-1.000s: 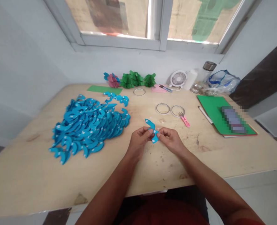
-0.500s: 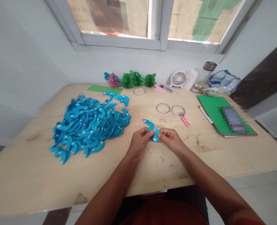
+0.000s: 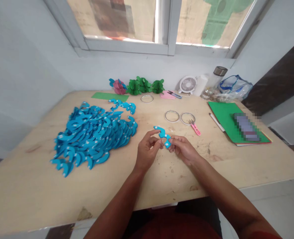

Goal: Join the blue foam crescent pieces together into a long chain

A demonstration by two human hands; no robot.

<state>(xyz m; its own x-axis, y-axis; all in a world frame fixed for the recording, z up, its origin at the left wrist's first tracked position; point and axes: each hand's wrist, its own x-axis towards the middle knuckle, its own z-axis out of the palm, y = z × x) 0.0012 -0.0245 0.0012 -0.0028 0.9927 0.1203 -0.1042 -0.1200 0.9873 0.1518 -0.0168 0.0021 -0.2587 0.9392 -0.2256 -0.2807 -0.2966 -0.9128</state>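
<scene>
A small curved blue paper cutout (image 3: 162, 135) with white tape squares is pinched between my two hands above the wooden table (image 3: 142, 186). My right hand (image 3: 183, 149) grips its lower end with thumb and fingers closed. My left hand (image 3: 147, 151) sits just to the left, its index finger stretched over the piece and its thumb touching it. A large heap of the same blue cutouts (image 3: 94, 132) lies to the left of my hands.
Three tape rings (image 3: 172, 116) and pink snips (image 3: 195, 127) lie beyond my hands. A green folder (image 3: 228, 116) with a pen sits at right. Green and pink paper flowers (image 3: 143, 85), a small fan (image 3: 188, 84), a bottle and a clear bag line the back wall.
The blue cutout has turned slightly and moved a little up. My left index finger has lifted and stretched over it. The camera tipped slightly down.
</scene>
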